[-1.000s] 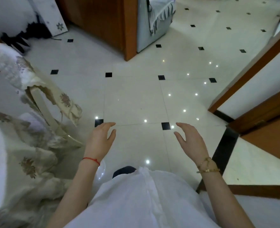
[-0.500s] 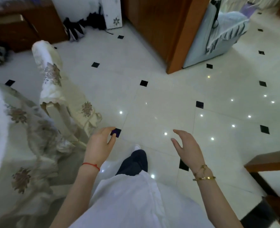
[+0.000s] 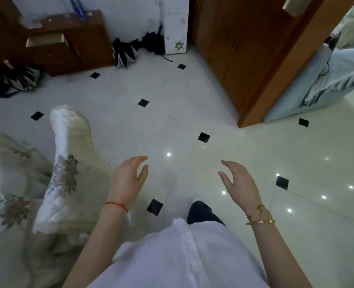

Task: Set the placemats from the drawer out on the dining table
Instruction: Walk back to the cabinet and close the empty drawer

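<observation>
— Far up at the top left, against the wall, I see a wooden cabinet (image 3: 68, 40) with its drawer (image 3: 46, 41) pulled out. From this angle I cannot tell what lies inside it, and I see no placemats anywhere.

— And the hands?

— Both are low in the middle of my view, well apart from that drawer, with a wide stretch of tiled floor (image 3: 172, 113) between. My left hand (image 3: 128, 179) hangs empty, fingers spread and loosely curled, a red string on the wrist. My right hand (image 3: 239, 182) is the same: empty, fingers apart, gold bracelets on the wrist. Neither touches anything.

— What is nearest them?

— A chair (image 3: 68, 169) in a pale cover with flower embroidery stands just left of my left hand, not touching it. Further left is the table (image 3: 9, 204) under a matching cloth; only its edge shows. Below the hands I see my white shirt (image 3: 172, 256) and a dark shoe (image 3: 201, 213) on the floor.

— Anything between you and the drawer?

— Only floor, white with small black diamond tiles. Folded umbrellas (image 3: 130, 48) lie on the floor just right of the cabinet, and more dark ones (image 3: 16, 80) to its left. A wooden door (image 3: 244, 48) stands to the right, well apart from both hands.
</observation>
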`<state>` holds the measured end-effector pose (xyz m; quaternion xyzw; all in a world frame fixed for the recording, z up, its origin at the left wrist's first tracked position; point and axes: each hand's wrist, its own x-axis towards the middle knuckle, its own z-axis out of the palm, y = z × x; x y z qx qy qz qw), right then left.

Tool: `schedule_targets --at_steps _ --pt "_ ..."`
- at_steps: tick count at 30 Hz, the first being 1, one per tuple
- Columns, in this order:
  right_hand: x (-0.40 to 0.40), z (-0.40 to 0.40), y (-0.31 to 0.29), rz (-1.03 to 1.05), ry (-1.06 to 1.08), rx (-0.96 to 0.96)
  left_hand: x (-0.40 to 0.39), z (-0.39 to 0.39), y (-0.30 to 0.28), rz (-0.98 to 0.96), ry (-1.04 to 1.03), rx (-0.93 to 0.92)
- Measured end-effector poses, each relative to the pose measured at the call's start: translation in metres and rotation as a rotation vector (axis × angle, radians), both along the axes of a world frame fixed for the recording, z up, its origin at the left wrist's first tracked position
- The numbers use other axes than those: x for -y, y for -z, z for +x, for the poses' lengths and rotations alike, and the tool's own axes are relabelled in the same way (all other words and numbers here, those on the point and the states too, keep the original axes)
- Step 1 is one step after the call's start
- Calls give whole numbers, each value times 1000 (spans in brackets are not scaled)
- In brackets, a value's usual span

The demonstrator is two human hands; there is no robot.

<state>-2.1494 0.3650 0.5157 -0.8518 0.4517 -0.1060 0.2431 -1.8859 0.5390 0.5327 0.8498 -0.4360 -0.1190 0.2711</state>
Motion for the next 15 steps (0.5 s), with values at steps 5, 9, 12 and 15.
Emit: schedule_targets --at_steps 5,9,12,15 --pt "105 78 18 15 -77 0 85 62 24 24 -72 -18" --pt "203 147 13 4 -138 10 168 119 19 8 -149 -2" --pt "278 208 -1 -26 -205 4 227 167 4 -30 -208 20" --pt "343 271 -9 -65 -293 -21 271 215 -5 -31 -282 37"
